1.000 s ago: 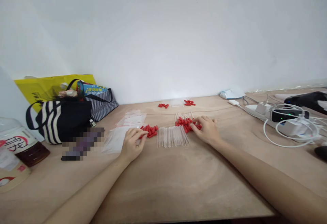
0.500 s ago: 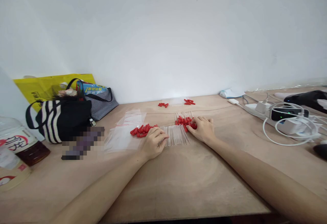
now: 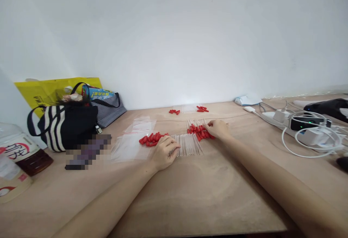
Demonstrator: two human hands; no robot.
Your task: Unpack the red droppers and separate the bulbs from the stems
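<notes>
A row of thin clear sticks (image 3: 187,145) lies side by side on the wooden table. My left hand (image 3: 165,154) rests at the row's left end, its fingers curled and pressed together; what they hold, if anything, is hidden. Beyond the row is a pile of small red tube-shaped pieces (image 3: 199,131), with more thin sticks (image 3: 189,122) poking out behind it. My right hand (image 3: 219,128) is at the right edge of this pile, fingertips pinched together; their contents cannot be made out. Another heap of red pieces (image 3: 152,138) lies just left of my left hand.
Clear zip bags (image 3: 132,147) lie on the left. Farther back are smaller groups of red pieces (image 3: 202,109). A black bag (image 3: 70,127) and bottles (image 3: 29,154) stand at left. A power strip (image 3: 268,116) with white cables (image 3: 284,142) is at right.
My right hand has moved slightly away from me and to the right, uncovering more red pieces. My left hand has hardly moved.
</notes>
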